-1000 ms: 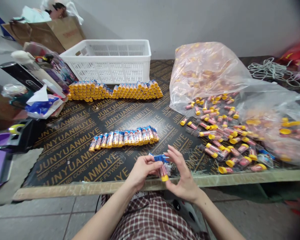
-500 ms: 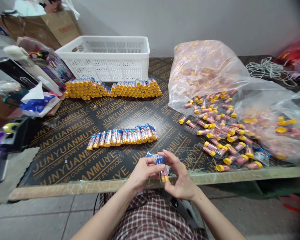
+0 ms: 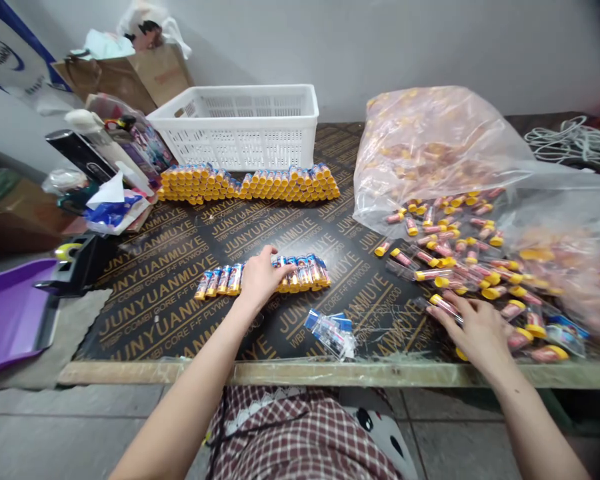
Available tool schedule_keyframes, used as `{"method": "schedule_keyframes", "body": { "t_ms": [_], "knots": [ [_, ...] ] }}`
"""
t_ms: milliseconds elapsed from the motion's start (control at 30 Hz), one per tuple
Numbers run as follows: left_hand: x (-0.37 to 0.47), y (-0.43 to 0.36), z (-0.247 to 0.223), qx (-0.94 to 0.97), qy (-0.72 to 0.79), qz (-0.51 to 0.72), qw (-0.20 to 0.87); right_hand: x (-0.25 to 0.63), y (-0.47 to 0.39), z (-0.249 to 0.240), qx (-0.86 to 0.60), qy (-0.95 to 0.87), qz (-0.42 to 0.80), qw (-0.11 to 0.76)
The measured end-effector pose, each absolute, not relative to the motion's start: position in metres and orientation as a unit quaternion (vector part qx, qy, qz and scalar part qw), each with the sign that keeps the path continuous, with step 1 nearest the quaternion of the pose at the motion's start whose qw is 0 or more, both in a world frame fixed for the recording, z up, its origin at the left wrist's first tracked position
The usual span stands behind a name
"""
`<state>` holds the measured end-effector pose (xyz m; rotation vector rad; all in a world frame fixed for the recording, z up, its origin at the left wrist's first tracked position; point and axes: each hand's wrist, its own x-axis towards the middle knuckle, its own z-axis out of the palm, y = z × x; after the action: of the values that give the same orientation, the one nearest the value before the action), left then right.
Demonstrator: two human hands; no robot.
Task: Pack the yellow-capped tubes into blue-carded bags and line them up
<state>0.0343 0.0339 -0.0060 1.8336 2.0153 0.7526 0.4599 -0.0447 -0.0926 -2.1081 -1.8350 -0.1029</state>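
Observation:
My left hand (image 3: 263,280) is over the middle of a row of blue-labelled tubes with yellow caps (image 3: 223,281). Its fingers bend down onto the row, and whether they grip a tube is hidden. At the right, my right hand (image 3: 475,330) reaches into a loose heap of pink tubes with yellow caps (image 3: 450,243), thumb and fingers around one capped tube (image 3: 446,309). Between the hands, near the front edge, lies a small pile of clear and blue printed film labels (image 3: 333,332).
Behind stand a white basket (image 3: 240,140) and stacked finished-looking tubes (image 3: 280,185). A large clear bag (image 3: 430,140) fills the back right, near a coiled cable (image 3: 570,140). Bottles (image 3: 80,155), a tissue pack (image 3: 113,207) and a purple dustpan (image 3: 17,307) are at left.
My hands have parted from the tube they held together near the front edge. The left moved up to the row, the right moved to the heap. The film pile is now uncovered.

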Motion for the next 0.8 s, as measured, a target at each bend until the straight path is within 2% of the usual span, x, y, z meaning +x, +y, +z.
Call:
{"method": "schedule_keyframes", "body": {
  "t_ms": [100,167,267,400,533,633,800],
  "knots": [
    [0.044,0.017,-0.008,0.651,0.708,0.257,0.093,0.45,-0.049,-0.095,-0.735,-0.661,-0.059,0.142],
    [0.052,-0.003,-0.014,0.661,0.695,0.253,0.125,0.44,-0.05,-0.094,-0.718,-0.677,-0.037,0.157],
    [0.064,-0.031,-0.033,0.68,0.68,0.167,0.218,0.423,-0.055,-0.089,-0.695,-0.697,0.003,0.177],
    [0.071,-0.045,-0.056,0.672,0.7,0.125,0.209,0.389,-0.07,-0.08,-0.663,-0.727,0.05,0.172],
    [0.065,-0.042,-0.06,0.66,0.695,0.156,0.239,0.359,-0.085,-0.075,-0.645,-0.743,0.076,0.16],
    [0.063,-0.043,-0.057,0.645,0.668,0.229,0.292,0.352,-0.09,-0.074,-0.655,-0.734,0.071,0.167],
    [0.073,-0.048,-0.053,0.496,0.593,0.366,0.519,0.353,-0.089,-0.069,-0.652,-0.733,0.012,0.195]
  ]
}}
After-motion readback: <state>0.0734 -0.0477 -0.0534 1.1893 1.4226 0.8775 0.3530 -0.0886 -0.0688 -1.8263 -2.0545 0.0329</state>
